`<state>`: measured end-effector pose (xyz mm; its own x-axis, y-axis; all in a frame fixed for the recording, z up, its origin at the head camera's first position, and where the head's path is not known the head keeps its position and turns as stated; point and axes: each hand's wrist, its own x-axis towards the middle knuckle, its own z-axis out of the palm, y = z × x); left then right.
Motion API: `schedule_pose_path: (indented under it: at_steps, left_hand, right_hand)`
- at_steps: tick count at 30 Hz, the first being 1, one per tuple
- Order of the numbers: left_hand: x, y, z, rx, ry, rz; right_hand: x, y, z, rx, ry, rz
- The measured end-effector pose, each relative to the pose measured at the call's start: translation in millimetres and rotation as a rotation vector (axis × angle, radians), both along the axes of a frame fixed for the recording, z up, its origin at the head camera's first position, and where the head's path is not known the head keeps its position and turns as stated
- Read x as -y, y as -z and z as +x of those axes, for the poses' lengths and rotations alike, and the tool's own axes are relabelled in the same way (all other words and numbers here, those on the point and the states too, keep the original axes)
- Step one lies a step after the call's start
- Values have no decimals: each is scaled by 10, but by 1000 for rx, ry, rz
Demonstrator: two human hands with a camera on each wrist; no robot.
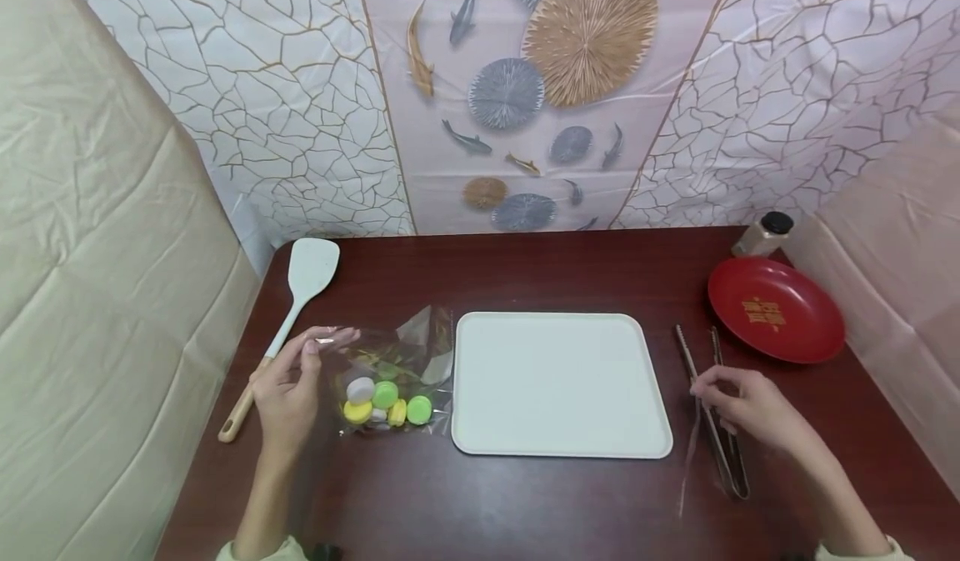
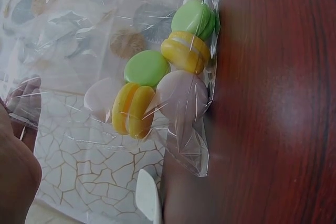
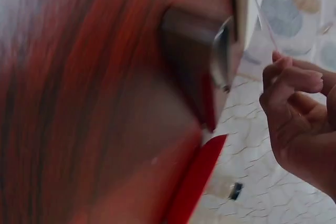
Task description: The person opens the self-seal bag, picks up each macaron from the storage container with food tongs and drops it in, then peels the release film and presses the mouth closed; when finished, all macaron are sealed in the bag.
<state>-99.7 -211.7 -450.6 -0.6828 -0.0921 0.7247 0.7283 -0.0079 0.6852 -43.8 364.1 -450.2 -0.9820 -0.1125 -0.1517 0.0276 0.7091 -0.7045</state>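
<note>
A clear plastic bag (image 1: 401,348) of green, yellow and pale macarons (image 2: 147,69) lies or hangs left of the white tray (image 1: 558,382); whether its bottom touches the table cannot be told. My left hand (image 1: 288,386) holds the bag by its left side, the film crossing the fingers in the left wrist view. My right hand (image 1: 750,403) pinches a thin clear strip (image 1: 688,461) that dangles between the tray and the metal tongs (image 1: 720,436). From the head, this hand covers part of the tongs; the right wrist view shows the strip (image 3: 261,11) running up from the fingertips.
A white spatula (image 1: 311,265) with a wooden handle lies at the left edge of the dark table (image 1: 525,511). On the right are a red plate (image 1: 806,311) and a small jar (image 1: 761,236) with a black lid. Patterned cloth (image 1: 300,111) hangs behind.
</note>
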Motion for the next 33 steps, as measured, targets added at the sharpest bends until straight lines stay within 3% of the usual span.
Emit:
schedule_pose_path:
  at_steps: [6,13,23,25,29,33]
  left_hand:
    - [30,11,5,-11,7,14]
    - [39,18,20,-6,13,17]
    - [51,27,-1,-24,17,37]
    - [53,24,-7,-25,24,36]
    - [54,16,-9,-16,29,40]
    - [55,21,2,7,26,50]
  right_hand:
    - [-163,113,-173,-62,93,123]
    - [-219,205,-264,-99,113,179]
    - [-227,125,-463,-126,107,270]
    - [-207,116,-502,-185,108,298]
    - [-52,98,-555,-394,142,359]
    - [376,-52,-626,-557,108,269]
